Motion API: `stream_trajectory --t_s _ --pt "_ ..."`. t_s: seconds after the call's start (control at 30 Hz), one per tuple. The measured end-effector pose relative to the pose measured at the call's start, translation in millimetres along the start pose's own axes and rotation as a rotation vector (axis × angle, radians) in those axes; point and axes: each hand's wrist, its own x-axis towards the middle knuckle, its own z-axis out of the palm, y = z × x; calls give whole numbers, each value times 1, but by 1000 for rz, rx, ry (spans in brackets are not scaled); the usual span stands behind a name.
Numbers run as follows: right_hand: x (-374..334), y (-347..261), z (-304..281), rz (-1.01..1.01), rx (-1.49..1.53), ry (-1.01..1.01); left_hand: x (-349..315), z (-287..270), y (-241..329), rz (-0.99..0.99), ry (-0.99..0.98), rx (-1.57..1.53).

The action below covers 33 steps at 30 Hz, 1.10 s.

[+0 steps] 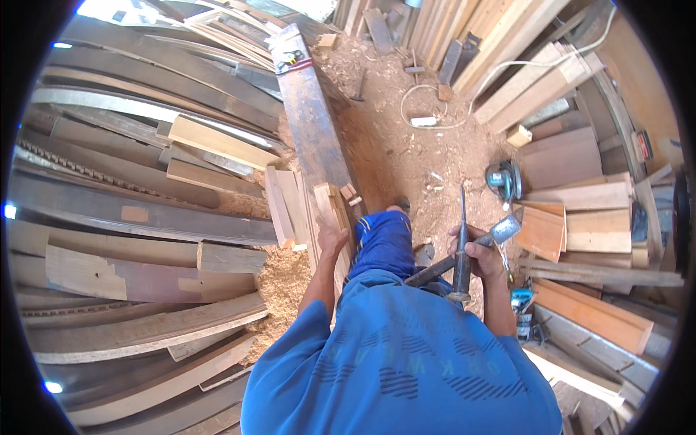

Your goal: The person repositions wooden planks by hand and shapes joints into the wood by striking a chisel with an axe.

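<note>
My right hand (484,255) is closed around a chisel (462,246) whose thin blade points away from me. A hammer (504,229) crosses the chisel in the same hand, its metal head at the right and its handle running back toward my shirt. At the left, my left hand (330,238) grips the near part of a pale wooden piece (332,201) on the bench; some of its fingers are hidden. Small wood blocks (351,193) lie just beyond that piece. The long dark bench plank (313,123) stretches away from me.
A tape measure (291,59) sits at the bench's far end. Long boards (145,210) are stacked at the left, with shavings (283,279) beside them. At the right are a teal circular saw (502,179), a white cable (500,69) and more boards (562,159).
</note>
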Motion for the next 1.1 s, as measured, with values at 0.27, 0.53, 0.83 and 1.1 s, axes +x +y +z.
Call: stream_trajectory --t_s 0.27,0.53,0.83,1.1 --pt "59 -28 -25 14 -53 29 35 -11 64 46 20 -84" --pt "127 -61 -29 83 -65 -12 78 -17 219 295 -39 22" --pt "148 -77 -38 150 -85 -80 13 46 277 720 -389 160" --pt "118 -85 -78 246 -217 -174 -35 66 287 841 -886 398"
